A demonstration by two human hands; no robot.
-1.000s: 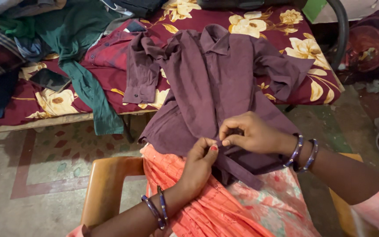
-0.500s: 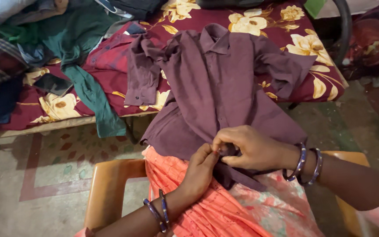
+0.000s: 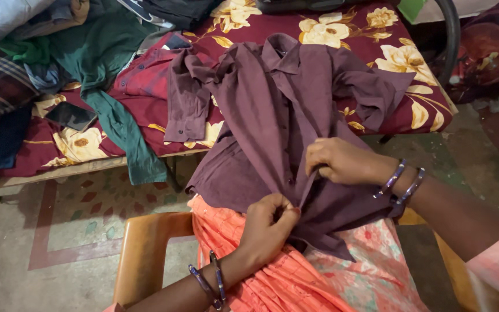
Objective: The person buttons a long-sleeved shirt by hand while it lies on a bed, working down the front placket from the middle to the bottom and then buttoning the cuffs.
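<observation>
On a floral bedspread (image 3: 399, 63) strewn with clothes, a maroon shirt (image 3: 278, 110) drapes down onto the lap, its front edge pinched between left hand (image 3: 270, 222) and right hand (image 3: 342, 162); keeping that strip taut should align the buttons.

We see a plum shirt (image 3: 272, 115) of soft, matt cloth with many creases. The bed sheet (image 3: 399, 63) at the top of the frame is smooth flowered cloth. The green shirt (image 3: 105, 63) at the upper left is matt cloth too. The chair (image 3: 145, 254) at the bottom is smooth, slightly shiny wood. The bangles (image 3: 402, 182) look glossy. The floor (image 3: 41, 242) looks rough and dull.
</observation>
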